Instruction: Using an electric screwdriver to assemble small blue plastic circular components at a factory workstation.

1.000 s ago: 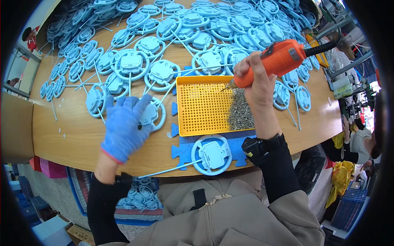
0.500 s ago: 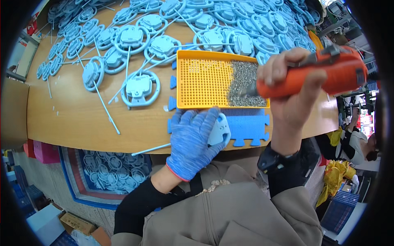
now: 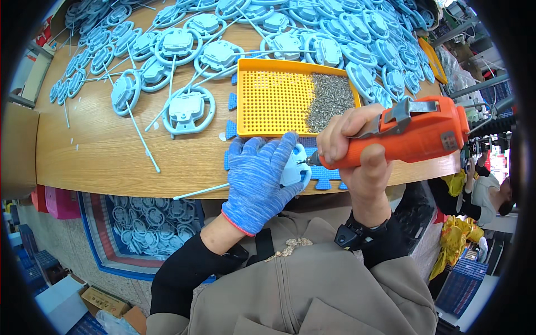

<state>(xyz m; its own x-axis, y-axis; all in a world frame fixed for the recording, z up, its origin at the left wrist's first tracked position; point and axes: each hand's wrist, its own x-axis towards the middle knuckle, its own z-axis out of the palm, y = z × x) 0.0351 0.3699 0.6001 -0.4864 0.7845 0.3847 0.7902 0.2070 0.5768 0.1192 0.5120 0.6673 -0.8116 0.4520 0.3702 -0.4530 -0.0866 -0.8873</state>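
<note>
In a blue knitted glove, my left hand [image 3: 254, 184] presses down over a light-blue plastic part [image 3: 291, 171] at the table's near edge, fingers partly around it. A thin light-blue stick [image 3: 200, 191] pokes out left from under that hand. My bare right hand [image 3: 362, 177] grips an orange power screwdriver [image 3: 419, 134], held roughly level. Its bit points left and meets the part's right side, close to my left fingers. Beneath lies a blue foam mat [image 3: 322, 177], and just beyond is a yellow perforated tray [image 3: 273, 103] with small metal screws [image 3: 330, 100] heaped at its right.
Many light-blue ring-shaped parts with sticks [image 3: 187, 111] are piled across the back and left of the wooden table [image 3: 106, 156]. Below the table at left, a blue-edged bin [image 3: 100, 248] holds more. Another person [image 3: 486, 192] sits at far right beside yellow bags [image 3: 455, 243].
My right hand brought the screwdriver down and left from over the screws to the part. My left hand keeps its hold, and the view has shifted slightly.
</note>
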